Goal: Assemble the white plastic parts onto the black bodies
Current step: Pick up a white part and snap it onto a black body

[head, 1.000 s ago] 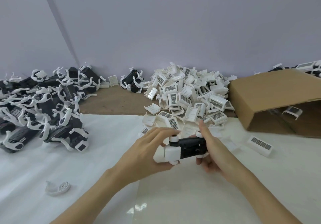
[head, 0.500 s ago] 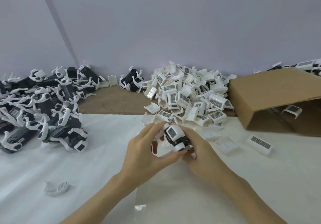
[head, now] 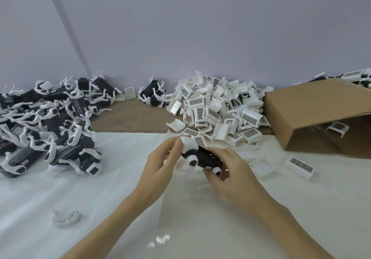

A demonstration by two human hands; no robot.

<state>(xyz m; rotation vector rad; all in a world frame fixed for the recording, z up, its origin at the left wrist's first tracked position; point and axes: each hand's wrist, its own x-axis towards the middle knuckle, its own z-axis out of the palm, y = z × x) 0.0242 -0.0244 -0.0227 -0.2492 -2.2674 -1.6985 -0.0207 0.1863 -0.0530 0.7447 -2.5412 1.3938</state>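
At the far left of the frame lies a pile of finished black bodies with white curved arms already fitted, spreading from mid-left toward the wall. Lower left, a single loose white arm piece rests alone on the white table sheet, well apart from both hands. In the centre, the left hand is raised with its fingers loosely curled, the fingertips touching the rounded white cap at the upper-left end of the black body being worked on; whether it truly pinches that cap or only steadies it I cannot tell. Just to the right, the right hand wraps its fingers round the lower-right end of that body and carries it above the sheet. The body's long axis runs diagonally, upper left to lower right, so its free white end points at the left hand, which seems the nearer one for pressing or seating the next part. Behind the hands, centre-right, the heap of white plastic parts sits within easy reach of the right hand, and an open cardboard box lies on its side at the right edge.
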